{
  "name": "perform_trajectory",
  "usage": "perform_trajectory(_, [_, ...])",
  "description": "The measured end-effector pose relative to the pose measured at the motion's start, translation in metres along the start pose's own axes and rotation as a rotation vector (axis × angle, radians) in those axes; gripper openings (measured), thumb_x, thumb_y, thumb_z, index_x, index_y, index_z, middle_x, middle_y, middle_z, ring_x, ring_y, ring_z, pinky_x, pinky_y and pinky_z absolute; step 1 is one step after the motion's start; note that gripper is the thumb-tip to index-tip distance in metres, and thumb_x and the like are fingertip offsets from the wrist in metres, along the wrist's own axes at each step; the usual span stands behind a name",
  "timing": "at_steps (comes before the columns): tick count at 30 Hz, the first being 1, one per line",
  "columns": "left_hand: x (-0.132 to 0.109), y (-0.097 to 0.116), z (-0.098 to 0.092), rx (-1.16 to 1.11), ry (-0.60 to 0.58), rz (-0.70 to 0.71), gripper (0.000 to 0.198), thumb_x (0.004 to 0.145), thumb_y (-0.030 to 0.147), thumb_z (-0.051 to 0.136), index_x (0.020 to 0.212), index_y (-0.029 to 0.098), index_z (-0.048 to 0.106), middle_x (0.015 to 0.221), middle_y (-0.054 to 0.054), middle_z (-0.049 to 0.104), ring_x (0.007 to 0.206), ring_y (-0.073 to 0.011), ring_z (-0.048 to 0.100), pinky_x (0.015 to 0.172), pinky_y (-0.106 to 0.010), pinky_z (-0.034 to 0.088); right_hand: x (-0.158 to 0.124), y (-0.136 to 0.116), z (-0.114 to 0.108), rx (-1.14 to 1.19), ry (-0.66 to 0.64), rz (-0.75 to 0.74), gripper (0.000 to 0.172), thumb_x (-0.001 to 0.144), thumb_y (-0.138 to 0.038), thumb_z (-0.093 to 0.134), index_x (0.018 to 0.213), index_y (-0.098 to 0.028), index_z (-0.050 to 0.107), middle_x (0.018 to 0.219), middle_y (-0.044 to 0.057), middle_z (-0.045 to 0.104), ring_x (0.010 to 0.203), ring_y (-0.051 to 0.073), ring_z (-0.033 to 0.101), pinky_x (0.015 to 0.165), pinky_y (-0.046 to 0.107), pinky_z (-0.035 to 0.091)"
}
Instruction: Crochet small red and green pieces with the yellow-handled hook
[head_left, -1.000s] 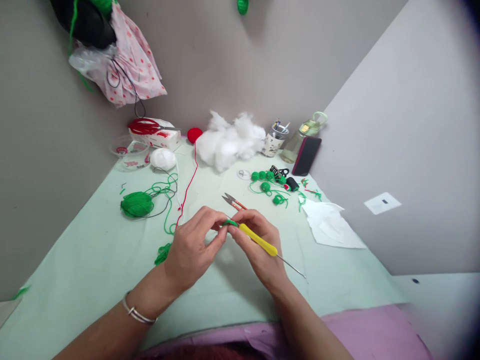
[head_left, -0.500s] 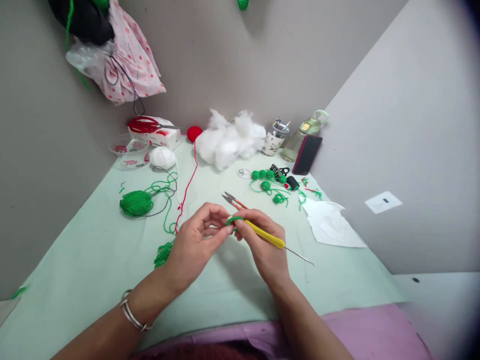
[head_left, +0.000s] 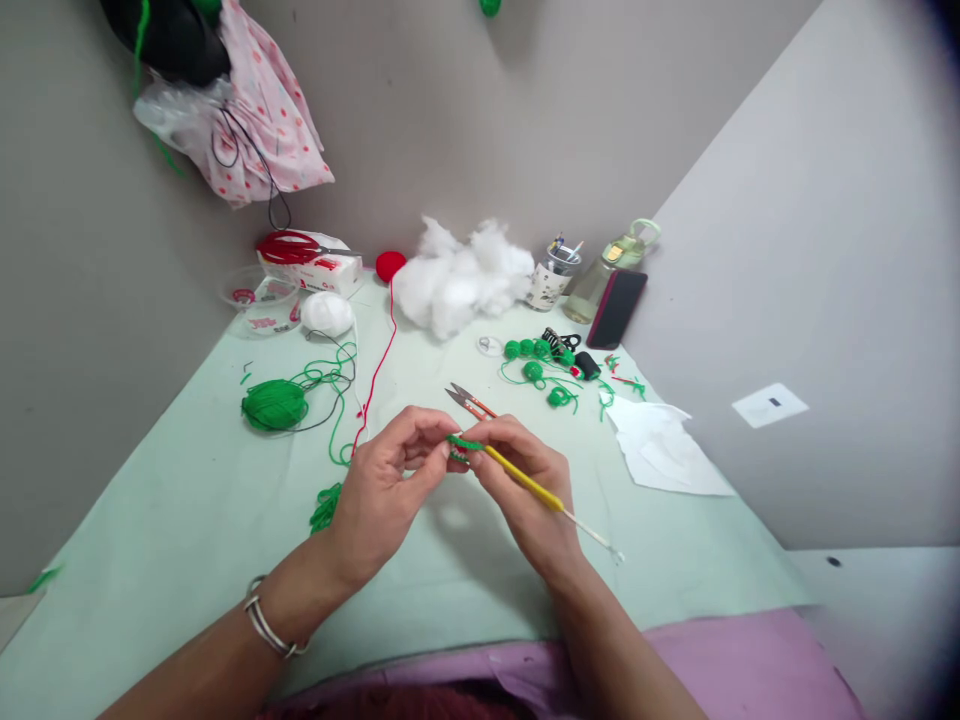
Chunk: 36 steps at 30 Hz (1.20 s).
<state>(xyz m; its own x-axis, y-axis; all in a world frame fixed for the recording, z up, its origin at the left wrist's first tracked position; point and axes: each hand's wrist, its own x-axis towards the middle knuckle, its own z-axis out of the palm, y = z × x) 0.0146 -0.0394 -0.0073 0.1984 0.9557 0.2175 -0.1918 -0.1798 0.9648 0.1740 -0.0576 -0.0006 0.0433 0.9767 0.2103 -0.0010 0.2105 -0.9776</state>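
Note:
My left hand (head_left: 386,490) pinches a small green crochet piece (head_left: 463,444) between thumb and fingers, just above the pale green table (head_left: 187,520). My right hand (head_left: 525,490) is closed round a yellow-handled crochet hook (head_left: 529,484), its tip at the green piece and its metal tail pointing down to the right. Green yarn trails from the piece past a loose green tangle (head_left: 325,507) to a green yarn ball (head_left: 274,405) on the left.
Orange thread snips (head_left: 466,401) lie just beyond my hands. Behind are white stuffing (head_left: 461,277), a red yarn ball (head_left: 390,265) with its red strand, small green crocheted balls (head_left: 534,360), a pen cup (head_left: 553,275), a bottle (head_left: 609,270), a phone (head_left: 616,308), white paper (head_left: 660,450) and red scissors (head_left: 289,248).
The crochet hook has tilted and shifted slightly in my right hand while both hands stay together over the green piece. Nothing else has moved.

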Motion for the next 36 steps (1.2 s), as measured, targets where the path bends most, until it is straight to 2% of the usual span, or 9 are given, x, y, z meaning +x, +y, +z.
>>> perform_trajectory(4, [0.001, 0.002, -0.002, -0.123, -0.055, -0.089, 0.01, 0.095, 0.019, 0.064, 0.094, 0.023, 0.073, 0.086, 0.001, 0.076, 0.073, -0.0145, 0.076, 0.081, -0.031, 0.067, 0.001, 0.004, -0.006, 0.002, -0.013, -0.024, 0.01, 0.09, -0.023, 0.073, 0.09, -0.029, 0.082, 0.083, 0.0, 0.07, 0.076, 0.016, 0.063, 0.069, 0.03, 0.05])
perform_trajectory(11, [-0.002, 0.005, -0.004, -0.163, -0.115, -0.169, 0.014, 0.099, 0.027, 0.062, 0.095, 0.022, 0.073, 0.095, -0.003, 0.076, 0.089, -0.0201, 0.076, 0.092, -0.038, 0.064, -0.002, 0.0, -0.006, -0.091, -0.04, -0.145, 0.012, 0.094, -0.029, 0.071, 0.094, -0.03, 0.083, 0.092, 0.004, 0.072, 0.092, 0.022, 0.065, 0.083, 0.037, 0.052])
perform_trajectory(20, [0.007, 0.004, -0.009, -0.069, 0.048, -0.127, 0.028, 0.088, 0.041, 0.081, 0.081, 0.023, 0.06, 0.071, 0.005, 0.056, 0.067, -0.0121, 0.054, 0.079, -0.029, 0.058, 0.0, 0.0, -0.006, 0.091, -0.021, -0.102, 0.007, 0.087, -0.024, 0.079, 0.083, -0.027, 0.076, 0.086, 0.002, 0.07, 0.082, 0.018, 0.064, 0.072, 0.032, 0.053])
perform_trajectory(22, [0.009, 0.004, -0.007, -0.164, 0.091, -0.121, 0.042, 0.093, 0.056, 0.071, 0.073, 0.023, 0.055, 0.064, 0.007, 0.043, 0.06, -0.0113, 0.041, 0.081, -0.03, 0.058, -0.001, 0.001, -0.008, 0.139, -0.08, -0.105, 0.008, 0.086, -0.021, 0.08, 0.082, -0.027, 0.076, 0.086, 0.002, 0.07, 0.082, 0.018, 0.065, 0.073, 0.032, 0.053])
perform_trajectory(25, [0.009, 0.008, -0.003, -0.381, -0.092, -0.311, 0.053, 0.095, 0.068, 0.062, 0.069, 0.022, 0.053, 0.061, 0.007, 0.035, 0.052, -0.0103, 0.029, 0.062, -0.028, 0.057, -0.002, 0.0, -0.01, 0.178, -0.154, -0.116, 0.01, 0.086, -0.019, 0.081, 0.083, -0.028, 0.077, 0.087, 0.002, 0.07, 0.079, 0.018, 0.064, 0.07, 0.032, 0.053])
perform_trajectory(27, [0.012, 0.015, -0.007, -0.541, -0.183, -0.437, 0.051, 0.096, 0.067, 0.061, 0.072, 0.022, 0.057, 0.063, 0.007, 0.037, 0.048, -0.0086, 0.027, 0.049, -0.024, 0.052, -0.001, 0.0, -0.011, 0.172, -0.154, -0.149, 0.011, 0.086, -0.018, 0.081, 0.083, -0.028, 0.078, 0.086, 0.002, 0.07, 0.078, 0.017, 0.064, 0.069, 0.032, 0.052])
perform_trajectory(29, [0.018, 0.023, -0.017, -0.669, -0.047, -0.42, 0.045, 0.101, 0.063, 0.055, 0.084, 0.022, 0.065, 0.076, 0.001, 0.056, 0.051, -0.008, 0.043, 0.045, -0.019, 0.049, 0.0, -0.001, -0.011, 0.143, -0.133, -0.185, 0.012, 0.087, -0.017, 0.08, 0.083, -0.028, 0.078, 0.084, 0.002, 0.069, 0.079, 0.018, 0.064, 0.071, 0.032, 0.052])
perform_trajectory(32, [0.024, 0.032, -0.035, -0.661, 0.18, -0.252, 0.047, 0.108, 0.061, 0.035, 0.103, 0.029, 0.07, 0.112, -0.005, 0.075, 0.091, -0.014, 0.072, 0.081, -0.028, 0.065, 0.0, -0.003, -0.011, 0.074, -0.136, -0.199, 0.011, 0.088, -0.017, 0.078, 0.083, -0.027, 0.077, 0.083, 0.002, 0.069, 0.08, 0.018, 0.065, 0.074, 0.033, 0.053])
perform_trajectory(36, [0.019, 0.026, -0.043, -0.267, 0.09, 0.065, 0.07, 0.108, 0.064, 0.023, 0.065, 0.025, 0.062, 0.121, -0.004, 0.079, 0.139, -0.0275, 0.06, 0.124, -0.054, 0.041, -0.002, -0.006, -0.009, -0.003, -0.169, -0.225, 0.012, 0.089, -0.015, 0.075, 0.083, -0.025, 0.076, 0.085, 0.002, 0.069, 0.081, 0.018, 0.066, 0.075, 0.033, 0.054])
